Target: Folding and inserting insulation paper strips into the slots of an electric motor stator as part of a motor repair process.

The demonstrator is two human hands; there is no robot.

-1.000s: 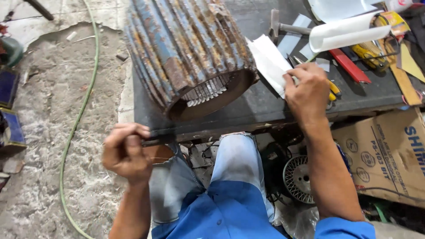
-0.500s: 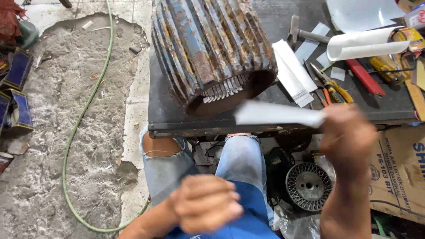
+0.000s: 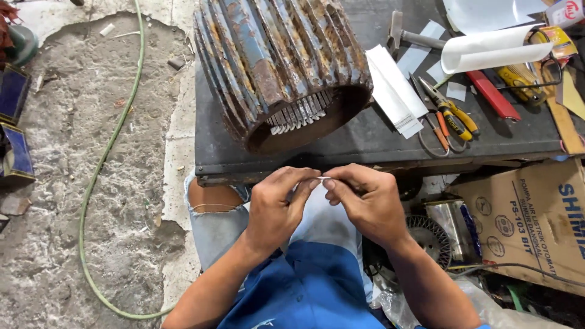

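A white paper strip lies pinched between left hand and right hand, just below the bench edge, both grips closed on it.

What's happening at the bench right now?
A seated person pinches a small white paper strip between the left hand and the right hand, in front of the bench's near edge. On it lies a rusty ribbed motor housing on its side, open end toward them. More strips, pliers and a paper roll lie at right.
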